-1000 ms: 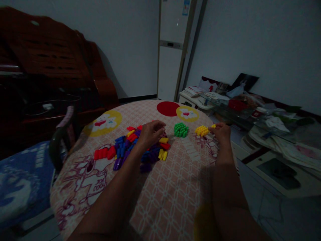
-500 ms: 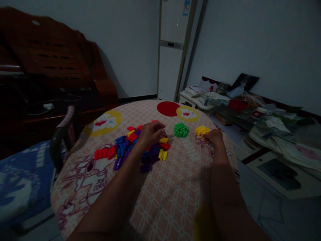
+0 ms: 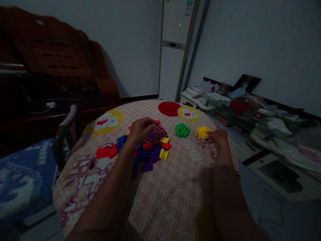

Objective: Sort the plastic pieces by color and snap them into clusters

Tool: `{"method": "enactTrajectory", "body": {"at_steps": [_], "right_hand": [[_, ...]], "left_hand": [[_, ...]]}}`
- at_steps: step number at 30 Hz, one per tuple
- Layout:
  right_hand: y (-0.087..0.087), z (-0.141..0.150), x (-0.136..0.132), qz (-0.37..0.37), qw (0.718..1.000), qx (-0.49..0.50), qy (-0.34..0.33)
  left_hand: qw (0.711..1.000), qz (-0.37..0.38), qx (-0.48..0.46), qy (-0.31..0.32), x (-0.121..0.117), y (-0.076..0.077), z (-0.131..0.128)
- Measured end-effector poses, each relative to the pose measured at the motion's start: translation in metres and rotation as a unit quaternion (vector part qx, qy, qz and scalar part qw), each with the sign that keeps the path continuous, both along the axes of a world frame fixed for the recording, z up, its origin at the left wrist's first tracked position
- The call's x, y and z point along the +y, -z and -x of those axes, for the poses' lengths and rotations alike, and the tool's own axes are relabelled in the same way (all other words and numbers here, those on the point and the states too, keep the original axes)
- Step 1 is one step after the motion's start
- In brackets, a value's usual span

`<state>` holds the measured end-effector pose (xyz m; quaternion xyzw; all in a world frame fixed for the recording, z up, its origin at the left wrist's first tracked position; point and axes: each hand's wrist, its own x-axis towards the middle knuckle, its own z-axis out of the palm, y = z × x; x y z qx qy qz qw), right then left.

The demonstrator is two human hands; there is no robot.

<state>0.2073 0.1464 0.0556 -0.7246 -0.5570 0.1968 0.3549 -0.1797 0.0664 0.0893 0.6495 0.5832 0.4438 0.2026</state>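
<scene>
My left hand (image 3: pixel 139 128) hovers over a pile of loose red, blue, purple and yellow plastic pegs (image 3: pixel 147 150) on the round table (image 3: pixel 163 194); its fingers pinch a red peg (image 3: pixel 157 122) just above a dark red studded block (image 3: pixel 156 134). My right hand (image 3: pixel 218 136) rests curled at the table's right side, touching a cluster of joined yellow pegs (image 3: pixel 202 132). A cluster of green pegs (image 3: pixel 182 130) lies between the two hands. A row of red pegs (image 3: pixel 106 152) lies left of the pile.
The tablecloth is pink checked with cartoon prints. A dark wooden sofa (image 3: pixel 50 73) stands at the left, a tall white appliance (image 3: pixel 175 50) at the back. A low table with papers and clutter (image 3: pixel 238 103) fills the right. A chair back (image 3: pixel 66 134) stands at the table's left edge.
My left hand has lifted off the pile and shifted left, now pinching a red peg, which uncovers the dark red block. My right hand drew back to the yellow cluster.
</scene>
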Motion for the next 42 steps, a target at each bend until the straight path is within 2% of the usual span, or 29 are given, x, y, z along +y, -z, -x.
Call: {"method": "enactTrajectory", "body": {"at_steps": [3, 5, 7, 8, 11, 13, 17, 20, 22, 24, 26, 28, 30, 34, 39, 42], "right_hand": [[-0.007, 0.003, -0.002, 0.027, 0.996, 0.060, 0.066], [-0.012, 0.011, -0.005, 0.000, 0.993, 0.081, 0.083], [-0.018, 0.023, -0.009, -0.028, 0.992, 0.100, 0.069], [-0.021, 0.030, -0.012, -0.030, 0.992, 0.110, 0.055], [-0.030, 0.053, -0.021, -0.016, 0.992, 0.122, -0.013], [-0.034, 0.066, -0.026, -0.006, 0.991, 0.120, -0.063], [-0.037, 0.085, -0.030, -0.004, 0.987, 0.107, -0.124], [-0.036, 0.100, -0.034, 0.011, 0.974, 0.087, -0.211], [-0.034, 0.113, -0.038, 0.041, 0.950, 0.083, -0.299], [-0.031, 0.127, -0.041, 0.073, 0.922, 0.089, -0.370], [-0.025, 0.140, -0.043, 0.085, 0.897, 0.111, -0.418], [-0.020, 0.152, -0.044, 0.065, 0.878, 0.153, -0.449], [-0.015, 0.161, -0.044, 0.018, 0.864, 0.198, -0.463], [-0.012, 0.170, -0.043, -0.067, 0.856, 0.243, -0.451], [-0.015, 0.173, -0.046, -0.110, 0.857, 0.252, -0.436], [-0.019, 0.173, -0.051, -0.154, 0.870, 0.213, -0.418]], "left_hand": [[0.998, 0.008, 0.000, -0.058, 0.000, 0.000, 0.023], [0.997, 0.024, 0.000, -0.069, -0.001, 0.000, 0.034], [0.998, 0.053, 0.021, -0.034, -0.002, -0.002, 0.037], [0.996, 0.074, 0.042, 0.003, -0.003, -0.002, 0.035], [0.972, 0.140, 0.128, 0.140, -0.006, -0.003, 0.015], [0.946, 0.170, 0.194, 0.196, -0.008, 0.000, -0.005], [0.908, 0.186, 0.314, 0.204, -0.013, 0.010, -0.043], [0.909, 0.176, 0.325, 0.192, -0.013, 0.014, -0.052], [0.924, 0.158, 0.292, 0.190, -0.010, 0.015, -0.049], [0.954, 0.119, 0.218, 0.171, -0.004, 0.015, -0.044], [0.983, 0.079, 0.106, 0.129, 0.002, 0.017, -0.041], [0.993, 0.064, -0.028, 0.095, 0.006, 0.019, -0.041], [0.980, 0.083, -0.160, 0.085, 0.008, 0.022, -0.044], [0.921, 0.147, -0.350, 0.085, 0.005, 0.020, -0.052], [0.870, 0.177, -0.454, 0.073, 0.004, 0.017, -0.053], [0.852, 0.186, -0.482, 0.088, 0.005, 0.018, -0.052]]}}
